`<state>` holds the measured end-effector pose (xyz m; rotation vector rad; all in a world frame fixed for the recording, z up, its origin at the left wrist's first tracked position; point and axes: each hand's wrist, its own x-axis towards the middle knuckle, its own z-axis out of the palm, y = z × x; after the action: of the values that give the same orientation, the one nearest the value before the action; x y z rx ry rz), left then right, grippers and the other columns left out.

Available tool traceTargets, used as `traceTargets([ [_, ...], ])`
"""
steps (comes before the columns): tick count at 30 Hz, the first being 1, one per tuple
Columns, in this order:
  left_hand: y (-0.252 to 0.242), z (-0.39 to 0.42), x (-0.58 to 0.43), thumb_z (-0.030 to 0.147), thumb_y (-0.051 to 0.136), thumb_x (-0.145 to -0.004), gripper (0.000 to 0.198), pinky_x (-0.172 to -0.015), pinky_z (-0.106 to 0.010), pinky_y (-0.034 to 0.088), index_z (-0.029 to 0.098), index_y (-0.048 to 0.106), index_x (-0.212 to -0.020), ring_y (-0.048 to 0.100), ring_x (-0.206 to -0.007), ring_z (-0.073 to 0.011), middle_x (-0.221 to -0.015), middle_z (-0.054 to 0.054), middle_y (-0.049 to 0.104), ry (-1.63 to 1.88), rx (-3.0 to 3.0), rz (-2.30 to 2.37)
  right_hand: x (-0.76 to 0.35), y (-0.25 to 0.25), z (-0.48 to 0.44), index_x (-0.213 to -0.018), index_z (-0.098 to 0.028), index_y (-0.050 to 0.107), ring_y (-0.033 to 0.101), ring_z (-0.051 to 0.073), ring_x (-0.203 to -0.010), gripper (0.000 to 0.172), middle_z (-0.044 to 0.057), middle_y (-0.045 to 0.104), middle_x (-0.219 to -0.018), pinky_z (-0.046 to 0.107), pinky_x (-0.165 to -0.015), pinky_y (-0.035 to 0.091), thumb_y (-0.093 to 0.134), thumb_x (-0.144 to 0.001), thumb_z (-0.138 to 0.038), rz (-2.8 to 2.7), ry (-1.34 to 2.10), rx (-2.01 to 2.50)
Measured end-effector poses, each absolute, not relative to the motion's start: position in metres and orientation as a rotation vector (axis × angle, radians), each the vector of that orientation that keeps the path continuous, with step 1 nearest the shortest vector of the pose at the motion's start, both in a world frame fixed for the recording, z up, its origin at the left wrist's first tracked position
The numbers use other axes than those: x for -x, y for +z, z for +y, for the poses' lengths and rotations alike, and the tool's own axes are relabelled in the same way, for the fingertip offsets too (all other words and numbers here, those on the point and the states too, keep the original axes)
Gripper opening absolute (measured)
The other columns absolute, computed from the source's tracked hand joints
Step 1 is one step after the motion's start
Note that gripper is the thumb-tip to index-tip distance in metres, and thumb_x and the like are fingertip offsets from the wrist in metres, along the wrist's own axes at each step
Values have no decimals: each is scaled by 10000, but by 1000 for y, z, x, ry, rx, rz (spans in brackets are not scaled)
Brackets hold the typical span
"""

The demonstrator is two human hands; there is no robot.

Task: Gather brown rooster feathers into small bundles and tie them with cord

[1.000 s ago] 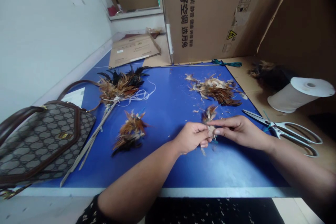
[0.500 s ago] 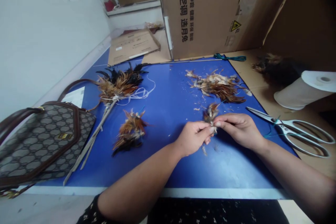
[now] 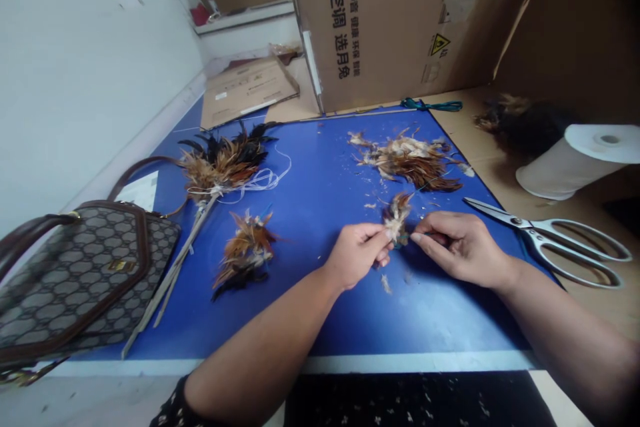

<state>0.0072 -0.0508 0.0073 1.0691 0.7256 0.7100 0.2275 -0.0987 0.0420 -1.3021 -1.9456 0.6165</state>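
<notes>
My left hand (image 3: 360, 250) pinches the base of a small feather bundle (image 3: 398, 212), brown and cream, with its tips pointing away from me. A thin teal string (image 3: 401, 239) shows at the bundle's base and reaches toward my right hand (image 3: 450, 247). That hand is closed in a pinch just right of the bundle, apparently on the string, though the fingers partly hide it. Beyond both hands lies a loose pile of brown and cream feathers (image 3: 407, 163). Another small feather cluster (image 3: 245, 250) rests on the blue table surface (image 3: 300, 213) to the left.
Silver scissors (image 3: 550, 233) lie at right, near a white spool (image 3: 555, 160) and dark feathers (image 3: 520, 127). Teal cord (image 3: 433, 105) lies at the back before a large cardboard box (image 3: 390, 27). On the left are feathers on sticks (image 3: 220, 167) and a patterned handbag (image 3: 95, 267).
My hands have moved slightly apart; the right fingers have drawn back from the bundle's base, where more teal string now shows. The whole view has shifted a little.
</notes>
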Motion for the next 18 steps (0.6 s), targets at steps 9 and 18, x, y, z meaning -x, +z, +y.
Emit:
traceTargets([
  [9, 13, -49, -2, 480, 715, -915, 386, -533, -251, 409, 126, 665, -770, 512, -527, -88, -584, 26, 499, 627, -1133, 733, -236, 51, -102, -833, -234, 693, 504, 151, -541, 248, 23, 619, -655, 302, -533, 420, 633, -977, -427, -1917, 484, 1337],
  [18, 14, -53, 1, 308, 601, -966, 309, -633, -288, 460, 167, 674, -701, 546, -641, -136, -711, -34, 597, 592, -1681, 657, -220, 67, -97, -788, -231, 670, 575, 159, -640, 240, 28, 648, -691, 287, -633, 464, 610, -1000, -328, -2057, 669, 1086],
])
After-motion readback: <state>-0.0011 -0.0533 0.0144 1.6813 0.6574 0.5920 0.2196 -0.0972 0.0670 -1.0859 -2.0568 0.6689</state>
